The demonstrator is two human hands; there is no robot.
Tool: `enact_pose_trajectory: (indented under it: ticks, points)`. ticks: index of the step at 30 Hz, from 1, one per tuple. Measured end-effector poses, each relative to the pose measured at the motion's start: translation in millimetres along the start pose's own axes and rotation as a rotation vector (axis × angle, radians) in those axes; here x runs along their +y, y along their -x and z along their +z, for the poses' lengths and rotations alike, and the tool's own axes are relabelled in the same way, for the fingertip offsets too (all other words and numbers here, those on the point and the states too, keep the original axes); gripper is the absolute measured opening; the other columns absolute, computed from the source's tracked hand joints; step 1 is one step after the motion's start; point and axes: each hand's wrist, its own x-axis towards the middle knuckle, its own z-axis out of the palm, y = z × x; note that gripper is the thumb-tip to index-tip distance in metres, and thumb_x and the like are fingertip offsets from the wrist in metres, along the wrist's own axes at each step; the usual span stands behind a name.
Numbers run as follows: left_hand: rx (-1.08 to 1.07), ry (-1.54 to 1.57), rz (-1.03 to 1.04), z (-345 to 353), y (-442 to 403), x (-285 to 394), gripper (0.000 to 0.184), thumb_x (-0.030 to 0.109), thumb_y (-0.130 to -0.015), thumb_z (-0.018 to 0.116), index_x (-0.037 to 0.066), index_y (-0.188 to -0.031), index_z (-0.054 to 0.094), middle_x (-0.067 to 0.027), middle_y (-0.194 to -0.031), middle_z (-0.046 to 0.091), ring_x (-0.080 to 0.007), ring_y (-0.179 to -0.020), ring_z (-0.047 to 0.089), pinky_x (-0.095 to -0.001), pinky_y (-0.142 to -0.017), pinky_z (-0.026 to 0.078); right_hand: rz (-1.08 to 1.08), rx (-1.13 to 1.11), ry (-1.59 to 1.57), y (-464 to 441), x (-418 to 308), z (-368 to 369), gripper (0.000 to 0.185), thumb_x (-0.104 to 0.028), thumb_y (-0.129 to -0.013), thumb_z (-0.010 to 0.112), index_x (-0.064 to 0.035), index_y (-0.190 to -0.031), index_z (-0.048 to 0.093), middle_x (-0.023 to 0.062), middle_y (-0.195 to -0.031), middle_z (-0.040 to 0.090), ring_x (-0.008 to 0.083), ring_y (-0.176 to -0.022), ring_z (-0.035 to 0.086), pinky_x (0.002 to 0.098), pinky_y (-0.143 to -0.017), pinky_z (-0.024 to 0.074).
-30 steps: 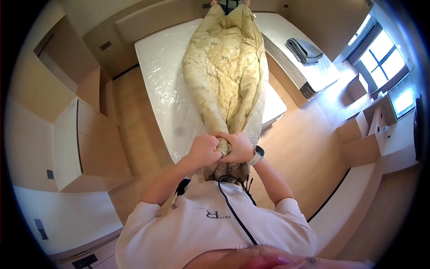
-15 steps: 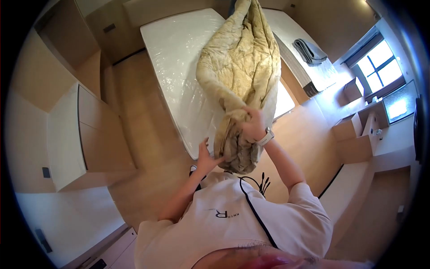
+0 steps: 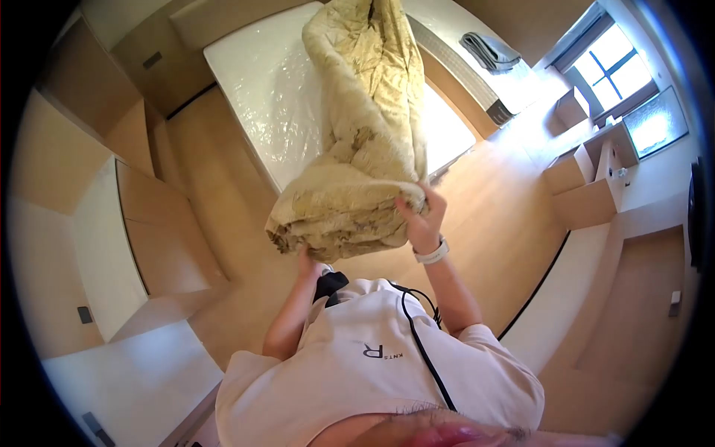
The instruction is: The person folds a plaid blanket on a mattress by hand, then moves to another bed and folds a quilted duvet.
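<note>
A yellowish patterned quilt (image 3: 365, 141) stretches from the top of the view over the plastic-covered mattress, its near end gathered in a thick folded bundle in front of my chest. My right hand (image 3: 426, 220), with a pale watch strap at the wrist, grips the bundle's right end, thumb on top. At the lower left of the bundle, my left hand (image 3: 307, 264) is mostly hidden beneath the cloth, so its fingers cannot be made out.
The shiny mattress (image 3: 257, 82) lies under the quilt. A second bed (image 3: 447, 30) at the upper right bears a folded grey cloth (image 3: 489, 52). Wooden cabinets (image 3: 160, 223) stand at left, a desk unit (image 3: 588, 186) and window (image 3: 607, 67) at right.
The quilt's near end, earlier squeezed narrow between both hands, has spread into a wide bundle and shifted left. My left hand let go, then moved under its left end; my right hand holds the right end.
</note>
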Motion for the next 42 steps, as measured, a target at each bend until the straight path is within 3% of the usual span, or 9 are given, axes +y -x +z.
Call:
enact_pose_trajectory:
  ticks: [3, 9, 11, 14, 18, 23, 29, 33, 42]
  points:
    - [0.046, 0.374, -0.041, 47.4, 21.9, 90.6, 0.049, 0.018, -0.090, 0.054, 0.004, -0.135, 0.042, -0.0093, -0.128, 0.055, -0.0223, -0.119, 0.051, -0.0379, -0.102, 0.040, 0.024, -0.024, -0.004, 25.4, 6.7, -27.7, 0.017, -0.003, -0.073, 0.073, 0.0035, -0.086, 0.065, 0.0085, -0.072, 0.064, 0.0097, -0.066, 0.057, 0.0257, -0.062, 0.0470]
    - [0.061, -0.712, -0.117, 105.5, 77.0, 92.7, 0.063, 0.005, -0.076, 0.060, 0.000, -0.135, 0.041, -0.0133, -0.128, 0.053, -0.0237, -0.116, 0.053, -0.0355, -0.093, 0.046, 0.021, 0.064, -0.108, 77.3, 12.4, -97.6, 0.018, -0.006, -0.072, 0.074, 0.0032, -0.084, 0.064, 0.0090, -0.070, 0.064, 0.0124, -0.065, 0.060, 0.0271, -0.061, 0.0468]
    - [0.044, -0.456, -0.138, 133.2, 98.8, 64.9, 0.062, 0.007, -0.079, 0.062, 0.003, -0.137, 0.041, -0.0133, -0.132, 0.051, -0.0225, -0.118, 0.052, -0.0343, -0.095, 0.046, -0.059, 0.137, -0.090, 99.5, 14.8, -119.6, 0.018, -0.005, -0.070, 0.075, 0.0036, -0.081, 0.063, 0.0082, -0.067, 0.062, 0.0129, -0.063, 0.059, 0.0278, -0.059, 0.0457]
    - [-0.334, -0.592, -0.048, 135.1, 108.1, -9.6, 0.061, 0.021, -0.083, 0.068, 0.007, -0.137, 0.043, -0.0103, -0.135, 0.049, -0.0231, -0.124, 0.047, -0.0366, -0.104, 0.039, 0.012, -0.137, 0.137, 128.4, 30.8, -159.7, 0.029, -0.011, -0.065, 0.076, 0.0001, -0.090, 0.068, 0.0196, -0.078, 0.066, 0.0327, -0.070, 0.065, 0.0344, -0.066, 0.0501]
    - [-0.755, -1.160, 0.109, 138.4, 134.3, -80.5, 0.061, 0.027, -0.085, 0.069, 0.010, -0.137, 0.044, -0.0092, -0.138, 0.046, -0.0238, -0.129, 0.040, -0.0382, -0.111, 0.030, -0.002, 0.070, -0.035, 132.1, 23.3, -209.5, 0.019, -0.005, -0.066, 0.075, 0.0018, -0.082, 0.066, 0.0141, -0.069, 0.063, 0.0204, -0.061, 0.062, 0.0290, -0.059, 0.0473]
    - [-0.692, -0.940, -0.399, 173.8, 158.2, -89.7, 0.068, 0.023, -0.085, 0.068, 0.004, -0.141, 0.034, -0.0097, -0.144, 0.037, -0.0234, -0.131, 0.035, -0.0372, -0.110, 0.031, -0.006, 0.077, 0.031, 150.9, 44.7, -245.0, 0.021, -0.008, -0.066, 0.076, 0.0010, -0.082, 0.066, 0.0154, -0.068, 0.063, 0.0239, -0.060, 0.061, 0.0305, -0.058, 0.0466]
    - [-0.351, -0.741, 0.033, 225.9, 176.1, -95.2, 0.067, 0.029, -0.095, 0.057, 0.008, -0.145, 0.017, -0.0115, -0.145, 0.030, -0.0252, -0.134, 0.030, -0.0361, -0.112, 0.024, -0.088, -0.064, 0.097, 160.6, 31.6, -236.5, 0.027, -0.020, -0.059, 0.075, -0.0069, -0.081, 0.068, 0.0153, -0.064, 0.059, 0.0336, -0.062, 0.056, 0.0392, -0.059, 0.0451]
    - [-0.386, -1.180, 0.302, 216.6, 155.7, -126.1, 0.056, 0.030, -0.087, 0.065, 0.008, -0.134, 0.045, -0.0131, -0.136, 0.048, -0.0238, -0.127, 0.043, -0.0376, -0.104, 0.036, -0.162, -0.110, 0.096, 158.1, 38.5, -240.5, 0.030, -0.018, -0.058, 0.075, -0.0079, -0.086, 0.069, 0.0166, -0.067, 0.060, 0.0351, -0.063, 0.056, 0.0395, -0.060, 0.0453]
    - [-0.223, -1.075, 0.184, 171.8, 132.5, -58.6, 0.035, 0.022, -0.084, 0.065, 0.006, -0.115, 0.060, -0.0165, -0.113, 0.063, -0.0272, -0.106, 0.060, -0.0386, -0.087, 0.048, -0.033, 0.363, -0.101, 123.9, 96.5, -279.7, 0.013, -0.007, -0.083, 0.065, 0.0016, -0.092, 0.065, 0.0053, -0.085, 0.062, 0.0135, -0.075, 0.055, 0.0284, -0.067, 0.0447]
